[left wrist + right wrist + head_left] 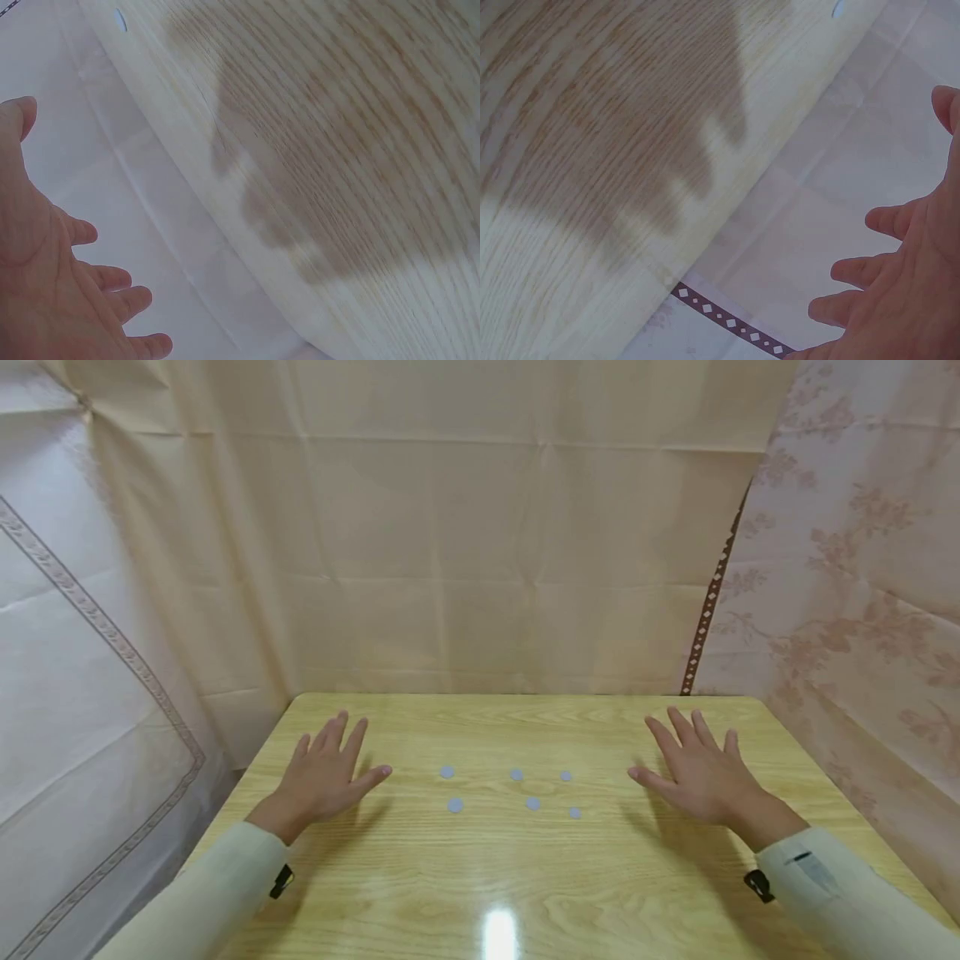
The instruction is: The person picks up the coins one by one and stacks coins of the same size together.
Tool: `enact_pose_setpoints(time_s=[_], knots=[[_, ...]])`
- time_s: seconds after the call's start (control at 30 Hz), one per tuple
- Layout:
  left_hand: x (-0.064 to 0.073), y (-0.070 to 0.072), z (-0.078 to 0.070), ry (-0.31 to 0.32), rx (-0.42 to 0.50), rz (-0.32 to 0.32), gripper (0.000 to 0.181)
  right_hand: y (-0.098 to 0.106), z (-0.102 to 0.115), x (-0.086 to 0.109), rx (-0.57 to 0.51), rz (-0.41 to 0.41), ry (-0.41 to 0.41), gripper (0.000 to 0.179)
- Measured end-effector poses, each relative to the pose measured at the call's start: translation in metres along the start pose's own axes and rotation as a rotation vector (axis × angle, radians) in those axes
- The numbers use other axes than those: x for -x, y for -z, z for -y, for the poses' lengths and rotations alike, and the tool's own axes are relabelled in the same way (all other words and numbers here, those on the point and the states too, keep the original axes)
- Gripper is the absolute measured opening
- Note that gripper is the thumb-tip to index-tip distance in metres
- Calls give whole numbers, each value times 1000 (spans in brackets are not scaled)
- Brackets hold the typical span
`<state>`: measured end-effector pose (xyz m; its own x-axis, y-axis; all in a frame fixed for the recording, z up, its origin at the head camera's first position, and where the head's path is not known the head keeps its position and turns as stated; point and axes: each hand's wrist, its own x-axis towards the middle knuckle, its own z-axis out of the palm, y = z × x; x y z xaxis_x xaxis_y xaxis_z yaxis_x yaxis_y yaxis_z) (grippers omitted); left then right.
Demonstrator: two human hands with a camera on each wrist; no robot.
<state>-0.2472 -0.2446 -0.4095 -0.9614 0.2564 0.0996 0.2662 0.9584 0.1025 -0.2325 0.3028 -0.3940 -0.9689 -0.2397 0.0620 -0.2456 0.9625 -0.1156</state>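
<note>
Several small round flat discs, pale grey-blue, lie in two rows on the wooden table (420, 868). Two of them, an upper disc (447, 772) and a lower disc (455, 806), are toward the left. In the middle are another upper disc (517, 774) and a lower one; a right-hand disc (575, 812) looks smaller. My left hand (322, 781) hovers over the table left of the discs, fingers spread and holding nothing. On the other side my right hand (705, 777) is likewise raised, its fingers extended and nothing held. Both hands cast shadows on the wood.
A beige curtain (420, 560) hangs behind the table's far edge. White cloth (90, 693) drapes at the left, and a floral cloth (862, 568) at the right. A bright reflection glares on the table's near part.
</note>
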Motion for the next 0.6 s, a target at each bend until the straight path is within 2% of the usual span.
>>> enact_pose_setpoints(time_s=[0.2, 0.6], knots=[[0, -1, -1, 0, 3, 2, 99, -1, 1, 1, 2, 0, 6, 93], [-1, -1, -5, -32, 19, -46, 98, -6, 6, -3, -13, -28, 29, 90]])
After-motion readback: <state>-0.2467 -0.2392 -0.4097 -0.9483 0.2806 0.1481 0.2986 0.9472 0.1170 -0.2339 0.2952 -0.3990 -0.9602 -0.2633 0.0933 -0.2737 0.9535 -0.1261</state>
